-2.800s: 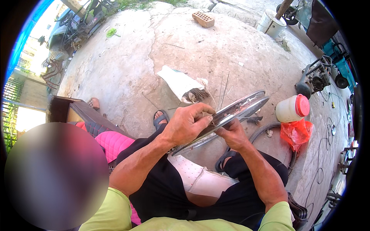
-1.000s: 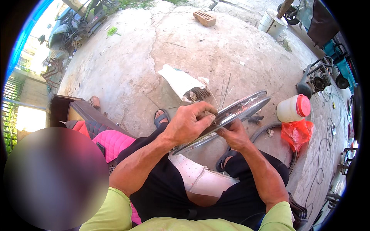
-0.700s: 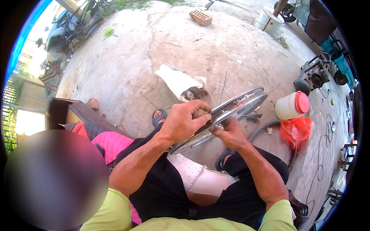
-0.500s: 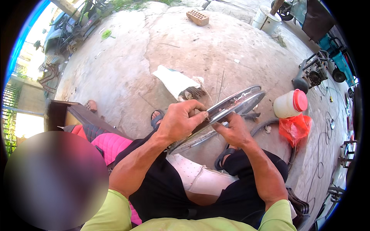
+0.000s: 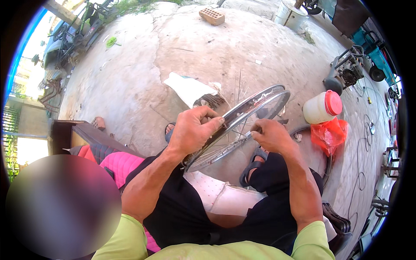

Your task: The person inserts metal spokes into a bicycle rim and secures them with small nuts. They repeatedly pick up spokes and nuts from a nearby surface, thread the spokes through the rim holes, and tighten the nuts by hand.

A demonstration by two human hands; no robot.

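Observation:
A bare metal bicycle wheel (image 5: 260,95) with thin spokes stands tilted between my legs, over a whitish cloth (image 5: 238,200). My left hand (image 5: 196,131) is closed on its near-left rim, thumb and fingers pinching the edge. On the other side of the wheel, my right hand (image 5: 274,135) has its thumb and forefinger pressed together close to the rim. What those fingertips hold, if anything, is too small to make out. Beyond the wheel lies a white sack (image 5: 188,88) with a bundle of thin dark rods at its open end.
At the right stand a white jar with a red lid (image 5: 323,106), a red plastic bag (image 5: 328,138) and a black tyre (image 5: 328,167). Further off are a brick (image 5: 212,17), a white bucket (image 5: 290,15) and a machine (image 5: 346,73). A brown box (image 5: 93,136) is at the left.
The wheel has turned, so its spokes and far rim show more openly. My right hand has come off the rim's upper part and moved slightly right. My left hand keeps its rim grip.

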